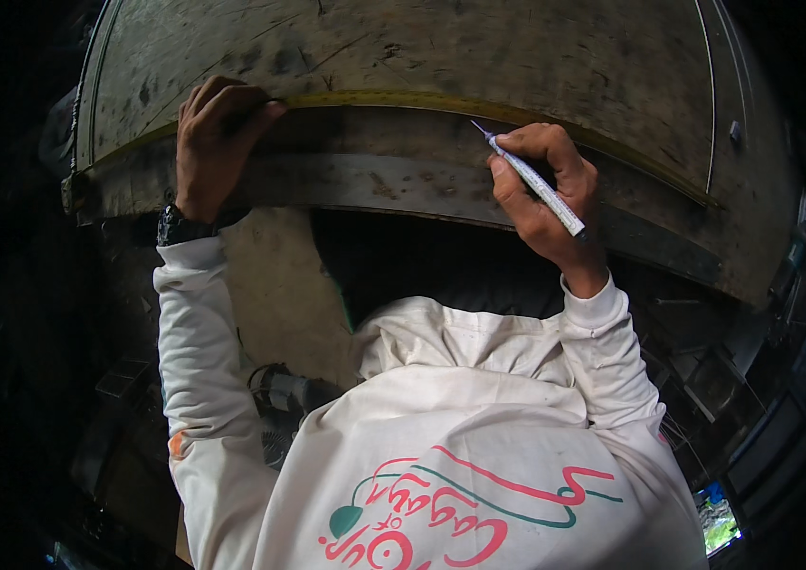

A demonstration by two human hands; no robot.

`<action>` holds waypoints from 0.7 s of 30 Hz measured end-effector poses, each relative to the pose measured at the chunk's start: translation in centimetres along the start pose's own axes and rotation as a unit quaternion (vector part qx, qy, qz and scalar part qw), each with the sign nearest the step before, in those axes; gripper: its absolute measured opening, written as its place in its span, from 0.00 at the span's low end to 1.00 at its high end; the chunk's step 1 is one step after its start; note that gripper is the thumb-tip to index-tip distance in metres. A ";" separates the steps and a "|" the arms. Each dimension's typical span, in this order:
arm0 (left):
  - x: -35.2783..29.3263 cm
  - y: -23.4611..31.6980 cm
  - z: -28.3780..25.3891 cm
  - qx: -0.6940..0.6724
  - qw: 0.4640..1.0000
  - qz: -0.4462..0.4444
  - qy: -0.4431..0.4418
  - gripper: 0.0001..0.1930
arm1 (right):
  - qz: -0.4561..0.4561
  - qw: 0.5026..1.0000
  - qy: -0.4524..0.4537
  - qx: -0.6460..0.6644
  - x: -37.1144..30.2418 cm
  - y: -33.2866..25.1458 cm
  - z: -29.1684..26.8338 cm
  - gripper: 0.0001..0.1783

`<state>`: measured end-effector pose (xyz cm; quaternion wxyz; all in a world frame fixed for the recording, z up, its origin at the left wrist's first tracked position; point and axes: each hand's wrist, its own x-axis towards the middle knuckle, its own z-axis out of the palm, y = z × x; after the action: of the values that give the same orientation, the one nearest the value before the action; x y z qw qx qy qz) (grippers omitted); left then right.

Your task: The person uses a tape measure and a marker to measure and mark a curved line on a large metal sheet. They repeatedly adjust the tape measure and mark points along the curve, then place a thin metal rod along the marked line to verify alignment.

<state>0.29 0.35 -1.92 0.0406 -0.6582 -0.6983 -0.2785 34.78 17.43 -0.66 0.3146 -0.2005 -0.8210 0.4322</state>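
A yellow tape measure [374, 99] stretches across the worktable, along the back of a flat metal bar [393, 180]. At its left part, my left hand [218, 142] is closed over the tape with curled fingers, the thumb pointing right along it. My right hand [555, 185] pinches a white marker pen [538, 186] between thumb and fingers. The pen's thin tip points up and left, close to the tape's near edge; whether it touches is unclear. My left palm hides part of the tape.
The worn brown worktable [517, 47] carries scratches and dark stains. A thin pale rod [711, 104] lies along its right side, near a small grey object [735, 130]. Below the table edge, dark machinery [289, 389] stands on the floor, and metal frames [707, 380] are at the right.
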 end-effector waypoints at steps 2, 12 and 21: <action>-0.1 0.0 -0.2 0.006 1.000 0.002 -0.005 0.10 | -0.011 1.000 0.006 -0.004 0.0 0.0 -0.5 0.08; 0.2 0.7 -0.3 -0.039 0.997 -0.067 -0.008 0.10 | 0.004 0.999 0.048 0.007 -0.3 1.0 -1.1 0.07; 0.1 0.5 -0.4 -0.035 0.998 -0.056 -0.012 0.09 | -0.005 0.999 0.040 0.022 -0.5 1.6 -0.7 0.07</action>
<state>0.61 0.26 -1.33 -0.0070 -0.6222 -0.7243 -0.2970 35.77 18.42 -1.88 0.3539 -0.2062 -0.7990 0.4403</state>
